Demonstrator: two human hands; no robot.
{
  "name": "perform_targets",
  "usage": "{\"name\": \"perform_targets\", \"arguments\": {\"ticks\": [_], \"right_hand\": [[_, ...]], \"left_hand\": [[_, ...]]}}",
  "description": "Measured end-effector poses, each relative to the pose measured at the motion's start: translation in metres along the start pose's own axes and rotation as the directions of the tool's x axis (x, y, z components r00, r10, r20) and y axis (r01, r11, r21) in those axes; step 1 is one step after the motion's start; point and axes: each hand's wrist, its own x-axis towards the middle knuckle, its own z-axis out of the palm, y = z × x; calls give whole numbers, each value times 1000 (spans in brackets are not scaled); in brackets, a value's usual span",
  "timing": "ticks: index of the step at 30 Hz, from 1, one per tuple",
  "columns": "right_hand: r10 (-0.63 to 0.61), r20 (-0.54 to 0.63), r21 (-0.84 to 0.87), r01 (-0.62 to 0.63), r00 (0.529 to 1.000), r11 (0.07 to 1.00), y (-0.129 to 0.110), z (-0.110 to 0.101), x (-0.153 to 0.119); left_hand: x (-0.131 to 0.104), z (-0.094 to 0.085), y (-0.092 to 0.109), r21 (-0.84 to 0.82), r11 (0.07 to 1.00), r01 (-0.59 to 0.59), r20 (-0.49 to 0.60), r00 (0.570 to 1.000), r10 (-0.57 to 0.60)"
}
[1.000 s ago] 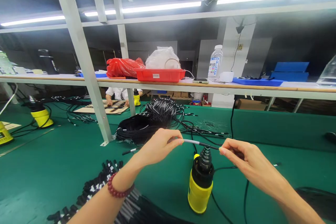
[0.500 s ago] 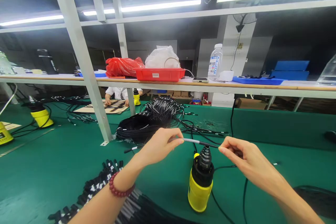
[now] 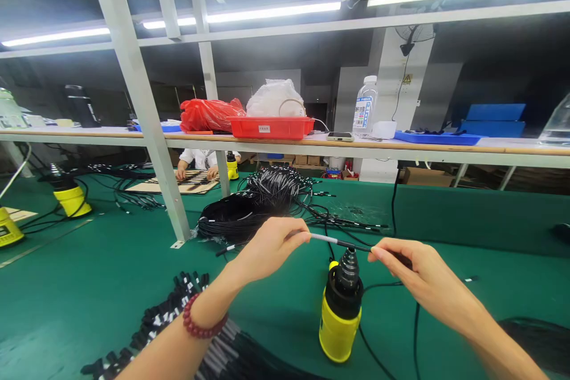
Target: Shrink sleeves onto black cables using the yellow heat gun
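**Wire held over the yellow tool**

Your left hand [image 3: 271,246] pinches the white-sleeved end of a thin black wire [image 3: 342,243], and your right hand [image 3: 416,270] pinches its other side. The wire stretches level between them, just above the dark tip of the yellow tool [image 3: 339,314] on the green table [image 3: 89,285].

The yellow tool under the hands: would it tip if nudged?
Probably fairly easily: the yellow tool stands upright, tall and narrow. Its dark cone tip adds height, though a trailing black cord might restrain it slightly.
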Motion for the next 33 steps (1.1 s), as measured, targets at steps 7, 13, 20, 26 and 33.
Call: {"name": "perform_targets", "arguments": {"ticks": [7, 13, 20, 26, 33], "right_hand": [[4, -19, 41, -4, 1000, 999, -5, 1, 0], [-5, -44, 37, 7, 999, 999, -6, 1, -2], [11, -39, 39, -10, 999, 999, -5, 3, 0], [7, -60, 25, -6, 998, 1000, -8, 2, -1], [4, -78, 50, 0, 997, 999, -4, 2, 2]], "left_hand": [[0, 0, 2, 7, 1000, 15, -11, 1000, -15], [0, 3, -1, -39, 998, 55, -5, 998, -56], [0, 2, 3, 10, 998, 64, -35, 997, -64], [1, 1, 5, 73, 997, 12, -62, 998, -7], [0, 3, 2, 42, 999, 9, -73, 997, -5]]}}
